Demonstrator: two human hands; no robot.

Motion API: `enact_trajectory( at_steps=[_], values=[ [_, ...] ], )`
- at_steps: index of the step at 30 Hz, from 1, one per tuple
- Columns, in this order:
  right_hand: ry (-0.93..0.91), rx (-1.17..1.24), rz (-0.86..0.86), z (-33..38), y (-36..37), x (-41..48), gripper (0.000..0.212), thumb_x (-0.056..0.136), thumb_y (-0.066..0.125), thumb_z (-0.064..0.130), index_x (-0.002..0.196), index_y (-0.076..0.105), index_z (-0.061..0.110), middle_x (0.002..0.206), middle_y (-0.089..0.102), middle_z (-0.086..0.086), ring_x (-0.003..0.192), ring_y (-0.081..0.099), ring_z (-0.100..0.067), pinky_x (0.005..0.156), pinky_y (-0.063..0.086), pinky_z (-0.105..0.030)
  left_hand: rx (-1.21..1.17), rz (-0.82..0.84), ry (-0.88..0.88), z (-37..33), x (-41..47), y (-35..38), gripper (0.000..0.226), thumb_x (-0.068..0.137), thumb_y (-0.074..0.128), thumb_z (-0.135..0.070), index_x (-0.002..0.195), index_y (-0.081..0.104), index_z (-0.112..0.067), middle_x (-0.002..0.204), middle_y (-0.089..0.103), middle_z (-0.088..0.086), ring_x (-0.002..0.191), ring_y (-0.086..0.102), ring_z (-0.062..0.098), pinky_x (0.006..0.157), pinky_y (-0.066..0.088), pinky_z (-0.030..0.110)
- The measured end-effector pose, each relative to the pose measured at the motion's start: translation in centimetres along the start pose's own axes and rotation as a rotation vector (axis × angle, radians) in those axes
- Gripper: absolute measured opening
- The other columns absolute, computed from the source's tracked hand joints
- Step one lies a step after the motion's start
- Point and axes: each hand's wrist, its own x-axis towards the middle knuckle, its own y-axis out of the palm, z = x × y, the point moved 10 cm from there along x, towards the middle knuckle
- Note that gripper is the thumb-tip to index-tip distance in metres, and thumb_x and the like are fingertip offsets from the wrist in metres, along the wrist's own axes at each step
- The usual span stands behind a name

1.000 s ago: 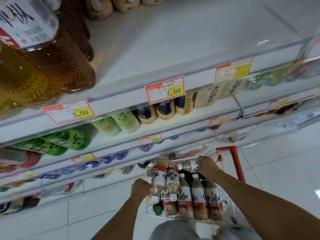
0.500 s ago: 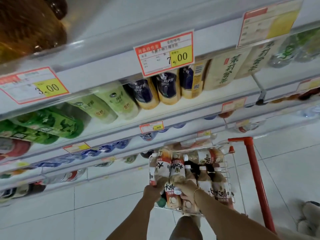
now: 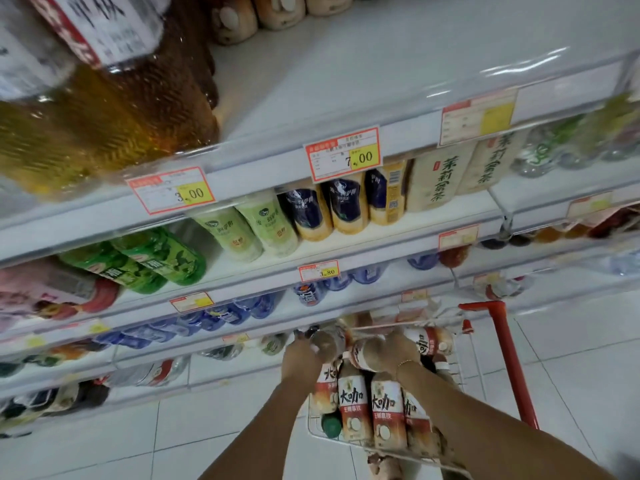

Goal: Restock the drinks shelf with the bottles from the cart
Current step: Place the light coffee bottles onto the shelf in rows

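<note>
White wire made up the cart (image 3: 460,344), and it sat low in front of me against the drinks shelf (image 3: 346,98), packed with milk-coffee bottles (image 3: 353,403) standing upright in rows, a green-capped one (image 3: 331,425) tucked in at the near corner. Judging by how full the cart was, I had most of the restocking left to do; the top shelf showed a wide bare stretch above the price tag (image 3: 344,154), and I guessed that gap was where these belonged, though I could not be sure. My left hand (image 3: 299,355) was down at the far left of the load, fingers curled around a bottle (image 3: 323,341) lying tilted on top of the others. My right hand (image 3: 401,348) was closed over another bottle (image 3: 367,353) lying across the standing ones, just beside the first. Both were blurred, so I could not tell whether either bottle had lifted clear of the pile.
</note>
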Motion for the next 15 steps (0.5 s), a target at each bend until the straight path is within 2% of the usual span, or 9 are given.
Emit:
enact_trajectory(
  at_steps=[2,4,5,9,11,13,15],
  values=[
    [-0.139,-0.118,-0.052,1.9,-2.7,-1.3,0.045,0.091,0.048,0.032,0.128,0.04,0.007,0.107,0.058,-0.006,0.109,0.058,-0.024,0.088,0.047,-0.031,0.079,-0.01,0.099,-1.5,-0.9,-2.2,0.042,0.089,0.056,-0.028,0.119,0.045,-0.002,0.112,0.063,0.013,0.104,0.061,0.028,0.076,0.047,0.029],
    [-0.27,-0.176,-0.056,3.6,-5.1,-3.4,0.022,0.091,0.048,0.026,0.107,0.042,0.012,0.095,0.057,-0.005,0.094,0.057,-0.02,0.076,0.042,-0.027,0.132,-0.03,0.216,-3.4,-2.4,-4.6,0.037,0.089,0.054,-0.028,0.117,0.043,-0.006,0.108,0.063,0.014,0.101,0.06,0.028,0.073,0.044,0.028],
    [-0.347,-0.219,-0.067,4.4,-6.3,-4.4,0.018,0.091,0.05,0.026,0.102,0.039,0.015,0.091,0.055,-0.004,0.09,0.058,-0.019,0.072,0.04,-0.027,0.149,-0.048,0.279,-4.3,-3.4,-5.8,0.033,0.089,0.053,-0.026,0.115,0.045,-0.008,0.107,0.061,0.014,0.098,0.06,0.027,0.073,0.042,0.028],
    [-0.641,-0.263,-0.069,8.3,-11.5,-9.8,0.025,0.089,0.057,0.034,0.085,0.035,0.025,0.083,0.053,-0.002,0.077,0.059,-0.023,0.071,0.046,-0.034,0.066,-0.116,0.537,-8.9,-8.7,-11.2,0.026,0.085,0.059,-0.018,0.11,0.058,-0.01,0.096,0.049,0.004,0.086,0.051,0.017,0.06,0.028,0.014],
    [-0.749,-0.341,-0.104,10.7,-14.6,-12.7,0.022,0.088,0.058,0.033,0.095,0.041,0.022,0.092,0.056,-0.003,0.079,0.059,-0.022,0.068,0.044,-0.031,-0.024,-0.17,0.622,-10.8,-11.8,-14.5,0.024,0.082,0.064,-0.015,0.105,0.061,-0.014,0.094,0.047,0.001,0.084,0.053,0.016,0.063,0.03,0.011],
    [-0.839,-0.341,-0.13,13.2,-17.7,-15.8,0.031,0.087,0.061,0.03,0.109,0.046,0.015,0.1,0.054,0.0,0.084,0.058,-0.018,0.065,0.042,-0.024,-0.11,-0.241,0.666,-12.2,-14.7,-18.2,0.028,0.078,0.067,-0.009,0.097,0.058,-0.028,0.095,0.046,0.001,0.079,0.052,0.016,0.062,0.034,0.007],
    [-0.934,-0.329,-0.201,15.2,-20.7,-18.5,0.033,0.087,0.061,0.031,0.114,0.049,0.016,0.106,0.055,0.002,0.089,0.058,-0.015,0.072,0.043,-0.026,-0.186,-0.358,0.694,-13.3,-17.5,-22.2,0.036,0.074,0.068,-0.007,0.091,0.054,-0.035,0.095,0.049,0.001,0.078,0.052,0.01,0.065,0.035,0.003]
  ],
)
